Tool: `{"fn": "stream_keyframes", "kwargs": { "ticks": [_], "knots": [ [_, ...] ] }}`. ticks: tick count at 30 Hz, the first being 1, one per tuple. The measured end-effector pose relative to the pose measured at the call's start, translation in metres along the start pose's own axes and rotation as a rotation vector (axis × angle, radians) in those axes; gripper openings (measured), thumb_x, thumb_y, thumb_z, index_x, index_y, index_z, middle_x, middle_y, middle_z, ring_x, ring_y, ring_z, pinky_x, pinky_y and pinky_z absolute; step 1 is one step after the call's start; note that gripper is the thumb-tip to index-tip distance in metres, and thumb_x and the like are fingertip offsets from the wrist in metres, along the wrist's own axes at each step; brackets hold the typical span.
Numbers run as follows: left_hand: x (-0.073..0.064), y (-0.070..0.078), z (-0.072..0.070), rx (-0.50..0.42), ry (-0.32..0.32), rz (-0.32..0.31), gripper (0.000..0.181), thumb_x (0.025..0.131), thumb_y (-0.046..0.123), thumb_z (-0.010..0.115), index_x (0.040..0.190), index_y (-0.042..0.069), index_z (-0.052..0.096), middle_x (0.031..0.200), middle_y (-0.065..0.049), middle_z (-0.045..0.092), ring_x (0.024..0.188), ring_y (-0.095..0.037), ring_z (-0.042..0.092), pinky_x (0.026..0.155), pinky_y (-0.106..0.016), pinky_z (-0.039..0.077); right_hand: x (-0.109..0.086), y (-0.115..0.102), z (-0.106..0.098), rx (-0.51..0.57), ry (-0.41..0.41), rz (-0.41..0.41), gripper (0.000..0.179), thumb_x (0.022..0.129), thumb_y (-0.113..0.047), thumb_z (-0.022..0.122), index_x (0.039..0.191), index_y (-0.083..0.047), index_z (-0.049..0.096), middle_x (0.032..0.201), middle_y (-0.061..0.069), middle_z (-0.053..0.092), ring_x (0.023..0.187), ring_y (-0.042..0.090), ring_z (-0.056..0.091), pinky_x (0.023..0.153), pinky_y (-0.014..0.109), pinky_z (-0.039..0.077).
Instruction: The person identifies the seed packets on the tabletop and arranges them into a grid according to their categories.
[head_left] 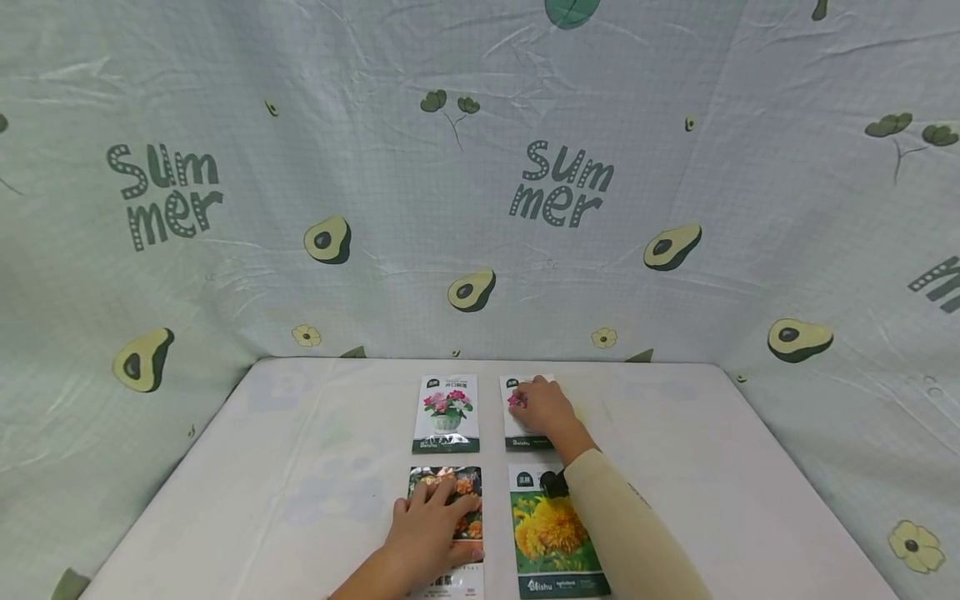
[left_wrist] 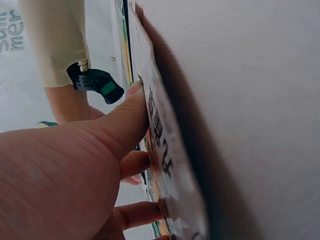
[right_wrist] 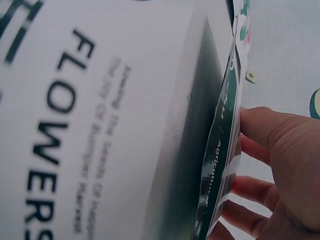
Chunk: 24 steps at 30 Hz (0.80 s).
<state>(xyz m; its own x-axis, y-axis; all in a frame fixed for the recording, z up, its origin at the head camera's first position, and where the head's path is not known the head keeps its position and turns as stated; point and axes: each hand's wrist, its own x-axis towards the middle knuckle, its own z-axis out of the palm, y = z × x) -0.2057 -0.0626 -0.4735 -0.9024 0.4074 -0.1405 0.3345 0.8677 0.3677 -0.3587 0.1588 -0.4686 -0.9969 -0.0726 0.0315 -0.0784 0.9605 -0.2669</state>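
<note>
Printed seed packets lie flat in two rows on the white table. My left hand (head_left: 429,529) rests with spread fingers on the front left packet of orange flowers (head_left: 471,527). In the left wrist view, the thumb and fingertips press on the face of that packet (left_wrist: 159,135). Farther back, my right hand (head_left: 543,408) touches the back right packet (head_left: 525,443), covering much of its picture. Seen from the right wrist, the fingers lie against the packet (right_wrist: 222,135), whose near edge stands slightly off the surface below.
A packet with pink potted flowers (head_left: 447,412) lies at the back left. The yellow flower packet (head_left: 551,533) is at the front right, partly under the right sleeve (head_left: 630,525). A printed curtain (head_left: 390,183) hangs behind and beside the table (head_left: 300,483).
</note>
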Motion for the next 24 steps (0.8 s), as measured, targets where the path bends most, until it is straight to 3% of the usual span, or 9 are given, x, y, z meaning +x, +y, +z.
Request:
{"fn": "stream_keyframes", "kwargs": {
  "ticks": [16, 24],
  "knots": [
    [-0.0011, 0.0000, -0.0018, 0.013, 0.004, 0.022, 0.061, 0.081, 0.060, 0.078, 0.134, 0.032, 0.065, 0.142, -0.012, 0.053, 0.122, -0.040, 0.047, 0.084, -0.060, 0.039, 0.0010, -0.0003, -0.0003, -0.006, 0.001, -0.010, 0.036, 0.095, -0.034, 0.072, 0.126, -0.015, 0.071, 0.123, 0.012, 0.063, 0.111, 0.032, 0.058, 0.102, 0.047, 0.050],
    [-0.0004, -0.0022, -0.0020, 0.003, 0.027, 0.036, 0.057, 0.079, 0.061, 0.080, 0.127, 0.033, 0.067, 0.138, -0.011, 0.054, 0.119, -0.039, 0.048, 0.083, -0.059, 0.040, 0.0010, -0.0011, -0.0006, 0.021, 0.008, -0.030, 0.034, 0.096, -0.029, 0.072, 0.125, -0.011, 0.072, 0.121, 0.014, 0.063, 0.107, 0.033, 0.059, 0.101, 0.048, 0.050]
  ]
}}
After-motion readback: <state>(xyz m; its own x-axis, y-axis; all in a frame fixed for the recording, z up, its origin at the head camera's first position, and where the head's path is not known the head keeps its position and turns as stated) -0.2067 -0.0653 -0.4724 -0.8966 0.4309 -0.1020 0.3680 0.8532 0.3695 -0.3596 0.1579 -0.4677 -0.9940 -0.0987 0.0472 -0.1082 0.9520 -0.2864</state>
